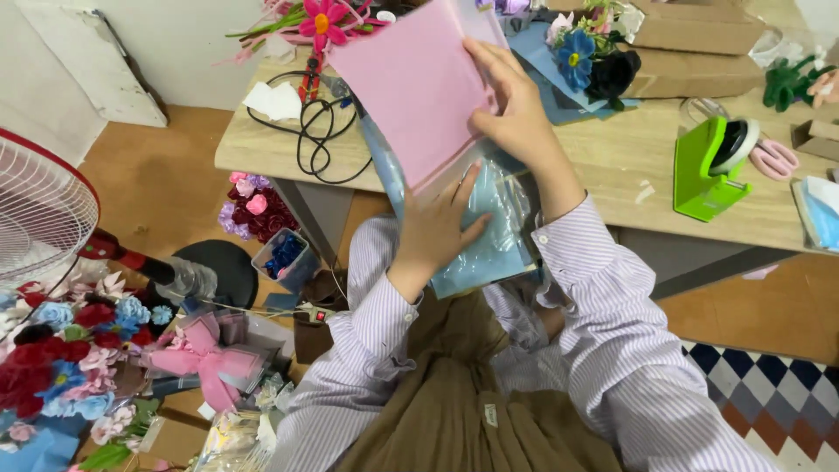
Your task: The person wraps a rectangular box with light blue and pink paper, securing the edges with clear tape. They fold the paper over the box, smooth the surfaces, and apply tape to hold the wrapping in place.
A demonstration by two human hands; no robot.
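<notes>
Head view: I look down on two bare hands working a pink sheet (411,87) free of a clear plastic sleeve (494,232) at the near edge of the wooden table (612,166)

Right hand (516,114): closed on the pink sheet's lower right border, fingers curled over the top face; thumb hidden, so I judge a pinch, not a flat press

Left hand (437,227): open, palm down, spread flat on the plastic sleeve; it grips nothing, only pins

Sheet from the grip: it runs up and to the left of the right hand, away from the body; its long axis tilts from the near-right grip toward the far-left corner

Sleeve from the grip: just below the right hand, under the left; the sheet's near edge overlaps its mouth, touching

Nearer hand: the right, already on the sheet; the left lies just beside its near edge

Edges: table edge passes under both wrists; black cable (319,131) just left of the sheet; blue paper flower (577,54) and green tape dispenser (708,166) off to the right, apart

Open room: I judge the freest path is up and left, over bare table top
</notes>
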